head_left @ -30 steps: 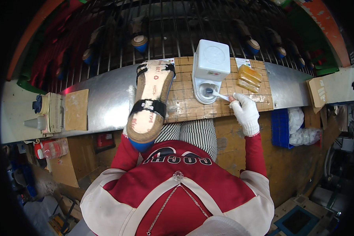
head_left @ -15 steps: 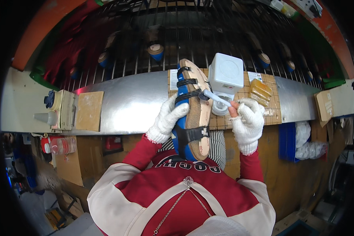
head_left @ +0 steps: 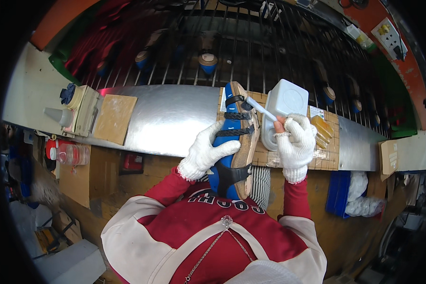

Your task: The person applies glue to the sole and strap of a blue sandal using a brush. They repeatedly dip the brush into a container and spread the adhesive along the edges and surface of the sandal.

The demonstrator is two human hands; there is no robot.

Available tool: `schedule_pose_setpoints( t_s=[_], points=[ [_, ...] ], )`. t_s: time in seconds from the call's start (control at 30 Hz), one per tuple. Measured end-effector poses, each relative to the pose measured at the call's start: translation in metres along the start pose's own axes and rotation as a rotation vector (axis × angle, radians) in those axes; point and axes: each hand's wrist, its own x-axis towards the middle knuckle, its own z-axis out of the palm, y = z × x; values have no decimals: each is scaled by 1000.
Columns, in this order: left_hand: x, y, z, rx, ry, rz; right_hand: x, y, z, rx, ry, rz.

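Observation:
A strappy sandal with black straps and a tan sole, fitted on a blue shoe last, stands tilted lengthwise in front of my chest. My white-gloved left hand is closed around its left side, thumb across the blue last. With its bare thumb and fingertip showing through the glove, my right hand pinches the pale handle of a brush. The dark brush head touches the sandal's edge by the upper strap. Just behind that hand is a white plastic container.
Yellow translucent blocks lie on a checked board to the right. A metal counter runs across, with a tan board on its left. Beyond it, a dark rack of bars carries several blue shoe lasts.
The brush has moved from the middle straps up to the strap nearer the far end. The sandal has turned, showing more of its blue side and straps and less of its underside.

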Motion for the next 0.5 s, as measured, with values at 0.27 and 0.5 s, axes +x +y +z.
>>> schedule_pose_setpoints(
  t_s=[0.27,0.5],
  points=[
    [0,-2,-7,94,0,40,20,1,3,27,-34,-7],
    [2,3,-5,-19,-42,45,15,14,-4,108,-103,-16]
  ],
)
